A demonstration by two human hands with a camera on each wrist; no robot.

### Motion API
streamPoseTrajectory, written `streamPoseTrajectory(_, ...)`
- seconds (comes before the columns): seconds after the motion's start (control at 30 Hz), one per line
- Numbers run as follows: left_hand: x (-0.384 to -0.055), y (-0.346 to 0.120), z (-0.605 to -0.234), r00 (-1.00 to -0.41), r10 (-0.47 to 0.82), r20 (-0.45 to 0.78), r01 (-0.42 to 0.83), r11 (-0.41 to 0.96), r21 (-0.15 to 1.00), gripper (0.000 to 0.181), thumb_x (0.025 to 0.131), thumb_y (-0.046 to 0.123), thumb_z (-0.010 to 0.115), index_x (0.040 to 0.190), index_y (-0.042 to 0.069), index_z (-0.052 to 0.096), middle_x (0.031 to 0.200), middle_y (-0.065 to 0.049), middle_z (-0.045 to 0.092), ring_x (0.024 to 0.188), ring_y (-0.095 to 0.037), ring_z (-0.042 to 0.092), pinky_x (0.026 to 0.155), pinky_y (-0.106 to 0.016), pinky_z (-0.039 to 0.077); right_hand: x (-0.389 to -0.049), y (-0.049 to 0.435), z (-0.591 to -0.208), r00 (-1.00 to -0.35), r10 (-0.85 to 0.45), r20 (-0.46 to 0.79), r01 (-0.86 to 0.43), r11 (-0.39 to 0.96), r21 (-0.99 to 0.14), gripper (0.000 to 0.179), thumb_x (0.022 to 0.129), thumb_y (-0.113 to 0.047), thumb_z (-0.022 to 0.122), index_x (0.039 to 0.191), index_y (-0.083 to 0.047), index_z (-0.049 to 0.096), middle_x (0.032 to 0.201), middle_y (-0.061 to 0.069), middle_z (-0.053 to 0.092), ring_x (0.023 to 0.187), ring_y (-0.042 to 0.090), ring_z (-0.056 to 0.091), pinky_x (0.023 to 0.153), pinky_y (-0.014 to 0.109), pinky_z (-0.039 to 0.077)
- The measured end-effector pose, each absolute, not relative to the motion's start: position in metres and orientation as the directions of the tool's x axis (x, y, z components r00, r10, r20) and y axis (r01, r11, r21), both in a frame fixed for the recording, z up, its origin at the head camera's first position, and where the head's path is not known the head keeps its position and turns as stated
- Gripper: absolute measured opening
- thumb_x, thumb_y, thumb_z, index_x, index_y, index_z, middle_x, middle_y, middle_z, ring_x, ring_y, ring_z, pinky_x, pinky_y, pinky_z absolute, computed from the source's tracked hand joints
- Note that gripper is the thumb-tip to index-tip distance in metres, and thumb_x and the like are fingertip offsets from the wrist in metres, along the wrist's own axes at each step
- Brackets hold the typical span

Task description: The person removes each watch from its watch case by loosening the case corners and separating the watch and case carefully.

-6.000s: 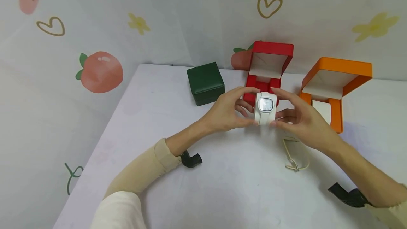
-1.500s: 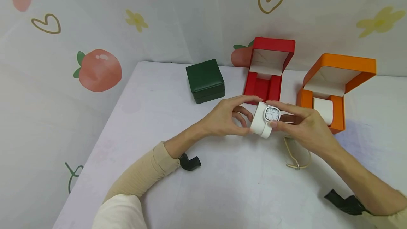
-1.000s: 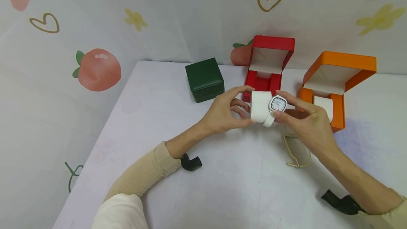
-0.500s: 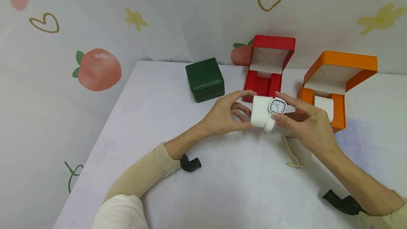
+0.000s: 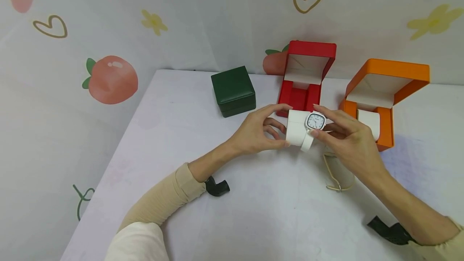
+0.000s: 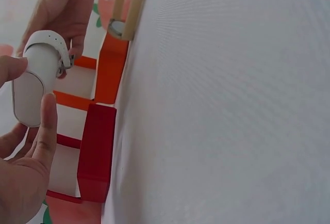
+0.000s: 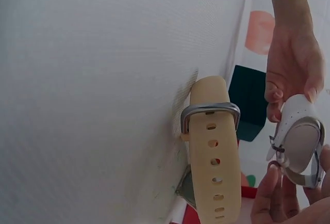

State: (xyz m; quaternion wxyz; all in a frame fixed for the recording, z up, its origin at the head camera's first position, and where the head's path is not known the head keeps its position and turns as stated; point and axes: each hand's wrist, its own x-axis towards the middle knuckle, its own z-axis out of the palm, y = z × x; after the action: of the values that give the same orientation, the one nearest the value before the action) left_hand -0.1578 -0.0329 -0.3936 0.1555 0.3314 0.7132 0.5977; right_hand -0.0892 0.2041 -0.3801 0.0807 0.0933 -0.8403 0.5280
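My left hand (image 5: 255, 130) pinches a white watch cushion (image 5: 297, 127) between thumb and fingers at its left end. A white wristwatch (image 5: 316, 121) with a squarish dial sits round the cushion's right end, and my right hand (image 5: 353, 138) pinches it at the case. In the right wrist view the watch's strap (image 7: 298, 108) loops loosely about the cushion's end face (image 7: 301, 144), with its metal buckle (image 7: 278, 149) at the side. The left wrist view shows the cushion's other rounded end face (image 6: 28, 97). Both hands hold these in front of the red box (image 5: 299, 99).
The red box stands with its lid up and nothing in its slot. An orange box (image 5: 385, 132), also with raised lid, holds a white cushion (image 5: 369, 124). A closed green box (image 5: 233, 88) stands left. A beige-strapped watch (image 5: 338, 187) lies below my right hand.
Six seconds ago the watch sat mid-cushion; it has since shifted to the cushion's right end, its dial turned. Over the last half second both hands have stayed nearly still.
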Motion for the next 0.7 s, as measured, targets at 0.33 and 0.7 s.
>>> streamPoseTrajectory(0.33, -0.1571, -0.0338, -0.3958, -0.735, 0.667, 0.121, 0.240, 0.088, 0.967, 0.076, 0.077, -0.004, 0.081, 0.143, 0.007, 0.046, 0.133, -0.008, 0.053, 0.093, -0.014, 0.069, 0.079, -0.032, 0.059, -0.0909, 0.2048, -0.3811, -0.965, -0.087, 0.246, -0.259, 0.443, -0.858, 0.060, 0.085, 0.001, 0.076, 0.139, -0.020, 0.060, 0.106, -0.007, 0.064, 0.088, 0.006, 0.063, 0.077, 0.009, 0.051)
streamPoseTrajectory(0.7, -0.1580, -0.0342, -0.3952, -0.731, 0.674, 0.105, 0.221, 0.089, 0.971, 0.075, 0.077, -0.004, 0.081, 0.143, 0.006, 0.047, 0.134, -0.008, 0.052, 0.093, -0.014, 0.069, 0.080, -0.033, 0.059, -0.0920, 0.2068, -0.3812, -0.962, -0.097, 0.253, -0.271, 0.396, -0.878, 0.062, 0.083, 0.004, 0.076, 0.139, -0.017, 0.060, 0.110, -0.006, 0.066, 0.091, 0.009, 0.064, 0.075, 0.012, 0.053)
